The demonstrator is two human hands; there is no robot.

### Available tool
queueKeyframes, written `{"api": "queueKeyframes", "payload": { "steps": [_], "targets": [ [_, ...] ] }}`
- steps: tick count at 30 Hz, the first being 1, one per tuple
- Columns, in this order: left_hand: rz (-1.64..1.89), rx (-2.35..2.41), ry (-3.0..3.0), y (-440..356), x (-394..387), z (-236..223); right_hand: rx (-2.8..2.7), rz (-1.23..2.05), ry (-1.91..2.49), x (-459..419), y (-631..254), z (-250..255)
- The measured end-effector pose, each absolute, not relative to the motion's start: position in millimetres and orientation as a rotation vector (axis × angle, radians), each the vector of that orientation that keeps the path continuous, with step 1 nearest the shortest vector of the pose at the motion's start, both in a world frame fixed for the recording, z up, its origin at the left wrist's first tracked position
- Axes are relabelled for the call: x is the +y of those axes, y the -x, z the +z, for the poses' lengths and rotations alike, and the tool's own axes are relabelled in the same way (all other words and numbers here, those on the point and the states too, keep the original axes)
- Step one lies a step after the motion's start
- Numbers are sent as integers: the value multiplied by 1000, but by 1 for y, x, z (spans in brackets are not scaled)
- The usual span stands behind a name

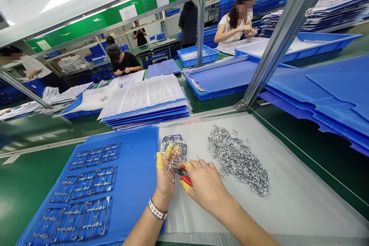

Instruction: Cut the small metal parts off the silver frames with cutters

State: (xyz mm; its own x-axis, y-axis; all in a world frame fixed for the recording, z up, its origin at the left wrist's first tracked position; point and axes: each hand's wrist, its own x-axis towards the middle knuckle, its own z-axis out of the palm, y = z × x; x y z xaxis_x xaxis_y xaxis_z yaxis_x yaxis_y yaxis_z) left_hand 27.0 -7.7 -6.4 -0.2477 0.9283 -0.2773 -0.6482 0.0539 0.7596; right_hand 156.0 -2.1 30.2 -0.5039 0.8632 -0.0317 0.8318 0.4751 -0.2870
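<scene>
My left hand (165, 186), with yellow finger covers, is closed around a shiny metal wire frame (170, 175), held tilted above the white sheet. My right hand (206, 184) grips red-handled pliers (186, 180), whose jaws point at the frame and are partly hidden by it. Just behind the left fingers lie more wire frames (181, 147), close together. To the right a heap of small shiny metal pieces (239, 161) spreads over the sheet. Several rectangular wire frames with lettering-like wirework (95, 217) lie in rows on the blue sheet (135, 184) at left.
A metal rail (207, 114) and a slanted post (276, 42) border the far side of the work area. Beyond stand a stack of blue and clear sheets (144, 102) and blue trays (219, 94). Blue sheets (325, 88) overhang at right. Several people work farther back.
</scene>
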Motion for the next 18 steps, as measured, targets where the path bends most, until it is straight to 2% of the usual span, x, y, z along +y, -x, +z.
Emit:
{"api": "queueKeyframes", "payload": {
  "steps": [7,18],
  "targets": [
    [1558,1038,-456,-28,-10,-9,-2618,452,1462,1,-158,30],
    [1548,1031,-491,-25,-9,-10,-2652,263,1487,-4,-155,28]
  ]
}}
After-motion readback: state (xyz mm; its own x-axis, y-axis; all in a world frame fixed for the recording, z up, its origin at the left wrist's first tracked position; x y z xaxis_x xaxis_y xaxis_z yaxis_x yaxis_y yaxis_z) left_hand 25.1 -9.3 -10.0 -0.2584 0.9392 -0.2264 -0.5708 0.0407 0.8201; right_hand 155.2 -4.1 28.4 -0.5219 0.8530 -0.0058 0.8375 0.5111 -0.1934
